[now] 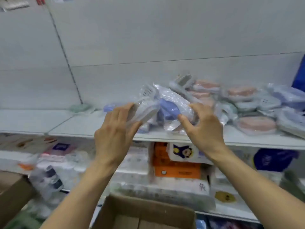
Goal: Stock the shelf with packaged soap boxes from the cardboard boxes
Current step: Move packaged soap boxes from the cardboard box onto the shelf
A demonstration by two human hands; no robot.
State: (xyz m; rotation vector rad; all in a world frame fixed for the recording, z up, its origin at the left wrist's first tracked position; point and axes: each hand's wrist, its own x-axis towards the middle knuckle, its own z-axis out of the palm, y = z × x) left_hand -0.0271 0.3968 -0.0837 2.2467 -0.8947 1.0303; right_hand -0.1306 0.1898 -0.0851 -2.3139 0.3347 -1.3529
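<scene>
My left hand (115, 129) grips a plastic-wrapped whitish soap box (145, 108) just above the white shelf (85, 124). My right hand (204, 124) holds a plastic-wrapped blue soap box (170, 108) beside it, thumb and fingers curled round its right end. The two packages touch each other over the shelf's middle. A heap of wrapped soap boxes (247, 106) in pink, blue and pale green lies on the shelf to the right. An open cardboard box (145, 214) stands below my arms at the bottom edge.
A single green soap box (80, 107) and a blue one (109, 107) lie further left on the shelf. Lower shelves hold tissue packs and an orange carton (176, 164). Another cardboard box (11, 192) sits at the lower left. A blue bag (299, 75) hangs at the right edge.
</scene>
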